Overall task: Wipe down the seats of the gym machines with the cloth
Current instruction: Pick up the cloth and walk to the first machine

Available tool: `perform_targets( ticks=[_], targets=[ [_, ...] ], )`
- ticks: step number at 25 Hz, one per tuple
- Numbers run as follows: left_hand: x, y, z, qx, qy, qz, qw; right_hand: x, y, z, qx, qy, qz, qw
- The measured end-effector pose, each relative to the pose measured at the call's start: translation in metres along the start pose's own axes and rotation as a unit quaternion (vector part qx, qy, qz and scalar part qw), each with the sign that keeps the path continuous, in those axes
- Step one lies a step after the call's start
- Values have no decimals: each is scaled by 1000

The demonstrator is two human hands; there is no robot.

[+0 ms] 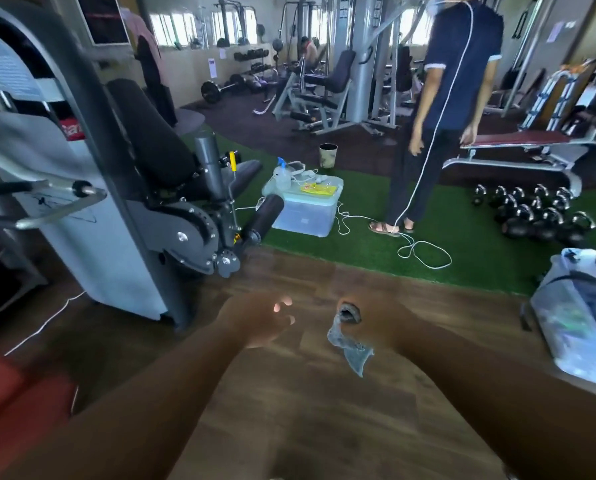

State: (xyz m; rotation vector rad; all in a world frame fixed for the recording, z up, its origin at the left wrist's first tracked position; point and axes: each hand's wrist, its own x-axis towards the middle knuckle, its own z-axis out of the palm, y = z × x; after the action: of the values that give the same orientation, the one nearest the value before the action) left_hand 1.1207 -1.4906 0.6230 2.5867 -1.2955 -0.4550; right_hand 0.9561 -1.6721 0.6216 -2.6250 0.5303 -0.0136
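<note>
Nearest to us, both forearms reached out over the wooden floor [289, 393], and motion blur smeared them, so finger detail was poor. Our left hand [265, 320] hung with its fingers loosely spread and slightly curled, holding nothing and touching nothing. Our right hand [362, 317] was curled into a fist around the cloth [350, 344]; the gathered end showed in the opening of the fist, and the rest hung free below it, its long axis running from the fist downward and a little to the right, ending in a ragged corner. The cloth appeared to be grey-blue, though the blur made that hard to judge. It touched no seat.

At the lower left edge a red padded surface [15, 403] was cut off by the frame. Left of the hands stood a gym machine [116, 209] with a black seat [244, 171] and backrest tilted away; its roller pad [267, 213] pointed toward the green turf [358, 244]. At the right edge a clear plastic bin [577, 327] was partly cut off.

Farther out, on the turf, a lidded clear box [307, 213] carried a spray bottle [282, 174], with white cable [424, 251] looped beside it. A person in dark clothes [438, 116] stood near it, head out of view. Kettlebells [535, 213] clustered to the right, before a maroon bench [525, 140]. More machines [324, 84] stood beyond.
</note>
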Motion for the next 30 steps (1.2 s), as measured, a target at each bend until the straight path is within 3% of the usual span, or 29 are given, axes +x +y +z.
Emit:
perform_targets(
  ticks=[8, 18, 24, 30],
  targets=[
    [189, -75, -80, -8, 2, 27, 1000, 208, 5, -45, 45, 6, 23, 999],
    [418, -93, -110, -13, 29, 28, 999, 447, 84, -85, 120, -22, -24, 992],
    [561, -99, -126, -97, 59, -22, 993, 593, 143, -135, 169, -38, -49, 984],
    [690, -99, -132, -219, 45, 4, 975, 733, 191, -161, 269, -41, 47, 961]
  ],
)
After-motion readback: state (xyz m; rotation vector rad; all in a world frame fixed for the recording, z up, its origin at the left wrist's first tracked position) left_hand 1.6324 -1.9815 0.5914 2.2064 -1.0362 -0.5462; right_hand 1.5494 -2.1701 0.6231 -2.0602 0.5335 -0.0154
